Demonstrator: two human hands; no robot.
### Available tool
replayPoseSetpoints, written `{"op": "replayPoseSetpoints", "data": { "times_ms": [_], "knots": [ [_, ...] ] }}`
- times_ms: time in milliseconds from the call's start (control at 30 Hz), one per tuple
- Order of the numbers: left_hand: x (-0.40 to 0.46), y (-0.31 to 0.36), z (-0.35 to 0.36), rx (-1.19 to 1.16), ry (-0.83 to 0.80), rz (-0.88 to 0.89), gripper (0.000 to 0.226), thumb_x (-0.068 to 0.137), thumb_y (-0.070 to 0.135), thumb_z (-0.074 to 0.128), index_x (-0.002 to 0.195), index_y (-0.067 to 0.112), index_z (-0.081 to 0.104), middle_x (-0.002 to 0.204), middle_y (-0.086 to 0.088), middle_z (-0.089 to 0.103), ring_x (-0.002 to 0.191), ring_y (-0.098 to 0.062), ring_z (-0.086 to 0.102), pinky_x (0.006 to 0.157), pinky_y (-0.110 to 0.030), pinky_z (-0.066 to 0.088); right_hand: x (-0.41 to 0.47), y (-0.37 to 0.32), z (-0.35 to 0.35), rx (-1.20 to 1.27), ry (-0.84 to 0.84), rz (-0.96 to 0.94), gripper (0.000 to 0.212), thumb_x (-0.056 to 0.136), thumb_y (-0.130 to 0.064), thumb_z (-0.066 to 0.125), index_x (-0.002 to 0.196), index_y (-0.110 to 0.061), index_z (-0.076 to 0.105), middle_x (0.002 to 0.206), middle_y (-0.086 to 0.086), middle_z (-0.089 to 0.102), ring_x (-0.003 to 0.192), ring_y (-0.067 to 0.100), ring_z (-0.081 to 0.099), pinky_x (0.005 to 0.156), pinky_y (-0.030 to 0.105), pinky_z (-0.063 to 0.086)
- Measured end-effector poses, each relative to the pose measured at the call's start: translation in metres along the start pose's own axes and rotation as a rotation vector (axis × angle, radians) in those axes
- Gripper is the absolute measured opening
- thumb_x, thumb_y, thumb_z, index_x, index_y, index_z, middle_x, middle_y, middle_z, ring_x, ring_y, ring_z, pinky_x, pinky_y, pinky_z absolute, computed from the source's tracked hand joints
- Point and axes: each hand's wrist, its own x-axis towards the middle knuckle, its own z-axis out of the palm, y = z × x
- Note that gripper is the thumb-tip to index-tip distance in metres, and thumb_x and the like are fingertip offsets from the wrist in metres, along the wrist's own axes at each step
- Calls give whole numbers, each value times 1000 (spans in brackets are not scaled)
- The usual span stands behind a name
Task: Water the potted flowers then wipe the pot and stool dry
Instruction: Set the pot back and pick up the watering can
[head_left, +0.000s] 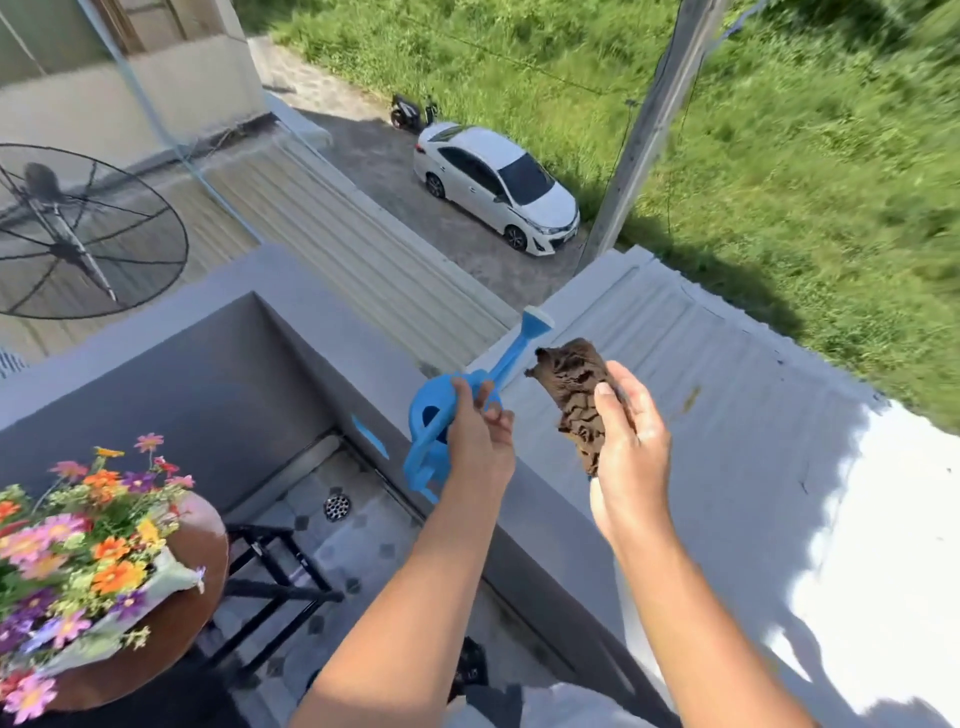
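Note:
My left hand (478, 436) grips a small blue watering can (431, 431) by its body, its spout and white rose pointing up and away over the balcony wall. A crumpled brown cloth (576, 384) sits in my right hand (628, 441), raised just to the right of the can. The potted flowers (78, 545), many-coloured, stand at the lower left on a round brown stool (202, 540) with black legs. The pot itself is hidden under the blooms and wrapping.
A grey balcony wall (519, 499) runs diagonally under my hands, with a corrugated roof (701, 395) beyond it. The tiled floor has a drain (337, 506). A satellite dish (78, 234) stands at the left. Far below are a white car (493, 187) and grass.

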Motion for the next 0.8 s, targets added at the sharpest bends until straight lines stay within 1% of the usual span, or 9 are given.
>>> {"op": "replayPoseSetpoints", "data": {
  "times_ms": [67, 100, 200, 267, 333, 400, 533, 667, 800],
  "knots": [
    [5, 4, 3, 3, -16, 35, 37, 93, 43, 59, 117, 15, 62, 79, 2, 65, 43, -5, 41, 42, -19, 38, -3, 1, 2, 12, -25, 41, 28, 100, -12, 57, 127, -13, 62, 116, 2, 72, 116, 24, 66, 97, 41, 53],
    [4, 6, 4, 12, -12, 54, 30, 95, 41, 57, 109, 16, 62, 78, 1, 64, 41, -4, 41, 42, -19, 37, -5, 0, 4, 18, -44, 64, 28, 99, -14, 58, 127, -14, 62, 113, 0, 74, 113, 24, 67, 96, 43, 53],
    [-1, 19, -5, 72, 25, 93, 27, 97, 39, 54, 92, 13, 60, 69, -1, 57, 39, -5, 42, 39, -20, 35, -10, -3, 9, 47, -188, 137, 46, 89, -21, 69, 133, -18, 56, 104, -2, 75, 92, 22, 67, 74, 34, 56],
    [-3, 34, -17, 103, 42, 111, 31, 97, 40, 53, 85, 12, 58, 64, -1, 54, 39, -6, 42, 38, -21, 33, -12, -2, 15, 19, -315, 169, 61, 83, -10, 75, 138, -22, 51, 107, 0, 73, 86, 17, 64, 74, 29, 54],
    [-6, 57, -32, 138, 55, 147, 33, 97, 42, 52, 83, 14, 59, 60, 1, 53, 38, -6, 41, 38, -22, 31, -15, 5, 24, -34, -406, 194, 72, 81, 10, 70, 140, -23, 47, 108, 1, 72, 90, 12, 66, 78, 24, 53],
    [-9, 81, -51, 193, 84, 188, 35, 98, 44, 50, 84, 15, 61, 57, 2, 51, 37, -7, 39, 38, -23, 30, -21, 14, 40, -96, -471, 190, 77, 77, 20, 67, 138, -22, 47, 108, 2, 72, 93, 10, 68, 80, 21, 53],
    [-10, 122, -95, 360, 140, 231, 46, 98, 50, 45, 93, 9, 67, 54, 2, 47, 38, -9, 33, 38, -24, 30, -37, 39, 77, -169, -544, 205, 54, 83, 16, 64, 125, -18, 59, 103, 0, 76, 92, 13, 69, 72, 23, 57],
    [4, 158, -138, 628, 196, 162, 47, 98, 49, 45, 77, 10, 59, 54, 1, 39, 36, -9, 30, 39, -23, 28, -52, 66, 116, -207, -547, 283, 30, 94, -3, 61, 119, -19, 68, 103, 6, 75, 82, 14, 69, 60, 23, 56],
    [30, 196, -181, 846, 198, -3, 46, 98, 50, 44, 96, 7, 59, 55, 0, 43, 38, -9, 30, 38, -22, 30, -60, 103, 153, -321, -526, 303, 19, 99, -22, 57, 96, -23, 76, 88, 6, 74, 76, 20, 64, 54, 28, 51]
  ]
}}
